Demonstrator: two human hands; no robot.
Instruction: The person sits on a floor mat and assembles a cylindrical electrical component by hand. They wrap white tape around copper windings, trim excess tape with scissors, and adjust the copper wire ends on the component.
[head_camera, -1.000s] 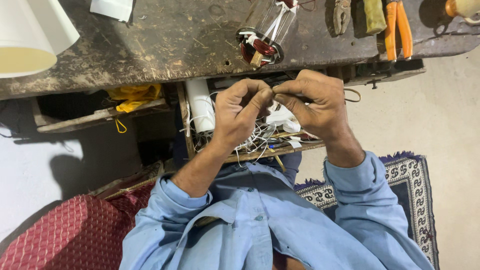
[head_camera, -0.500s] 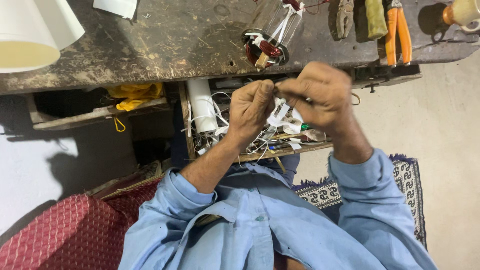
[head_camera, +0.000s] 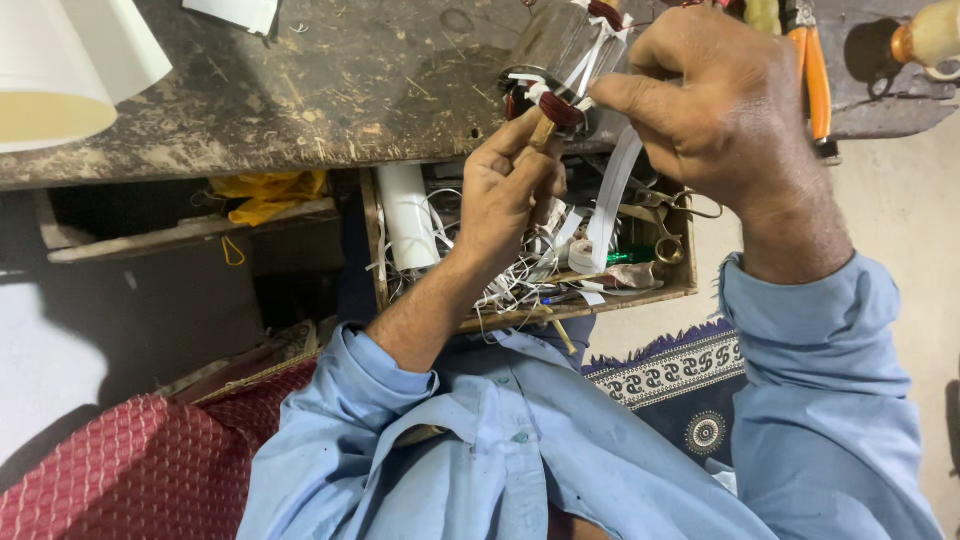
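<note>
Scarred workbench (head_camera: 330, 90); white paper roll (head_camera: 412, 215) upright in open drawer (head_camera: 560, 310).

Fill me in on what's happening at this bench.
A person in a light blue shirt sits at a worn wooden workbench, both hands raised to a wound motor part at its edge. The left hand presses a small wooden stick against the reddish windings, while the right hand pinches a white tape strip trailing down into an open drawer full of white scraps, a tape roll and scissors. Orange-handled pliers lie on the bench.
</note>
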